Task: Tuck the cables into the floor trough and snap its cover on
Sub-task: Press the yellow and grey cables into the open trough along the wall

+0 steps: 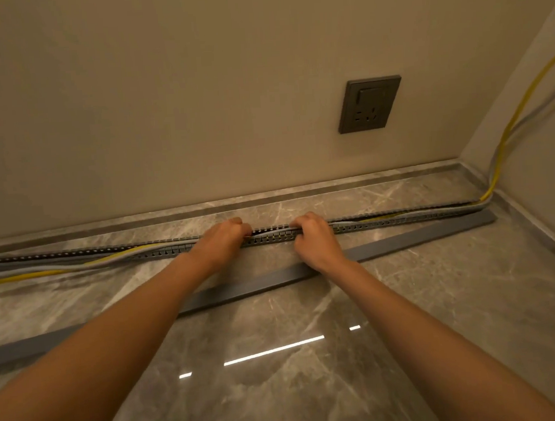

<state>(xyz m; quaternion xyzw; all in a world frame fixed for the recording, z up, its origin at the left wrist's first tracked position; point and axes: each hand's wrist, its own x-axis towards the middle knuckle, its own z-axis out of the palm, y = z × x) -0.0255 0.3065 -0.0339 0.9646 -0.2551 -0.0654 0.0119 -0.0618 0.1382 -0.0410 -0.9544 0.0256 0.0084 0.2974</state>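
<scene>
Both our left hand and right hand are curled on the cables over the trough running 9-to-3; cover lies loose at 6, nearer the right.

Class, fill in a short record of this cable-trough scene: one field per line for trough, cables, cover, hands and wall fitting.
Trough: slotted trough on the floor along the wall, open
Cables: yellow and grey cables, outside at left, inside at right
Cover: grey cover lying loose on the floor, not fitted
Left hand: left hand pressing at the trough
Right hand: right hand likewise
Wall fitting: dark socket
</scene>
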